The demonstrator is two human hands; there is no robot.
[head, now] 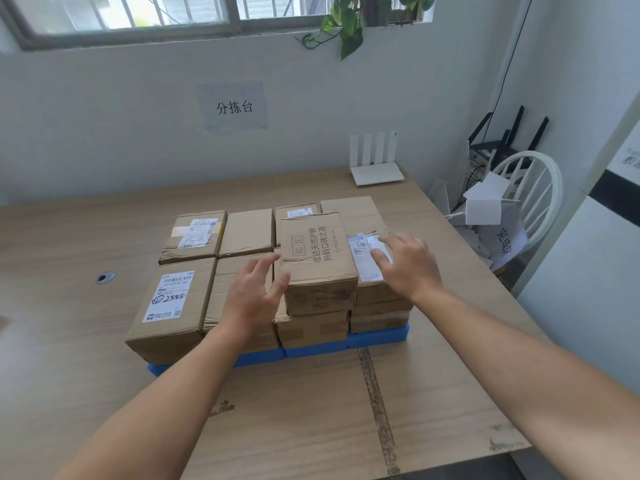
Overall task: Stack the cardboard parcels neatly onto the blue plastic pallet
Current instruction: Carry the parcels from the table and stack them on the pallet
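Head view, wooden table (104, 375) with blue pallet (377, 339) near its middle. Pallet carries cardboard parcels packed edge to edge: a lower layer in two rows, the front-left parcel (173, 308) bearing a white shipping label with handwritten digits, another labelled parcel (194, 235) behind it. On the right half a second layer is started. Printed parcel (317, 261), Chinese characters on its top face, sits on top of a lower parcel at front centre, slightly skewed against the row beneath. Just beside it on the right, a parcel with a white and blue label (370, 271) sits at about the same height. Left hand (254, 292): fingers spread, fingertips against the left side of the printed parcel, not wrapped around it. Right hand (407, 263): open, fingers spread, lying over the labelled top of the right-hand parcel; actual contact cannot be confirmed. Neither hand grips anything. Background: white router (375, 168) at the table's far edge, paper sign (233, 107) on the wall, white chair (533, 192) to the right holding loose paper.
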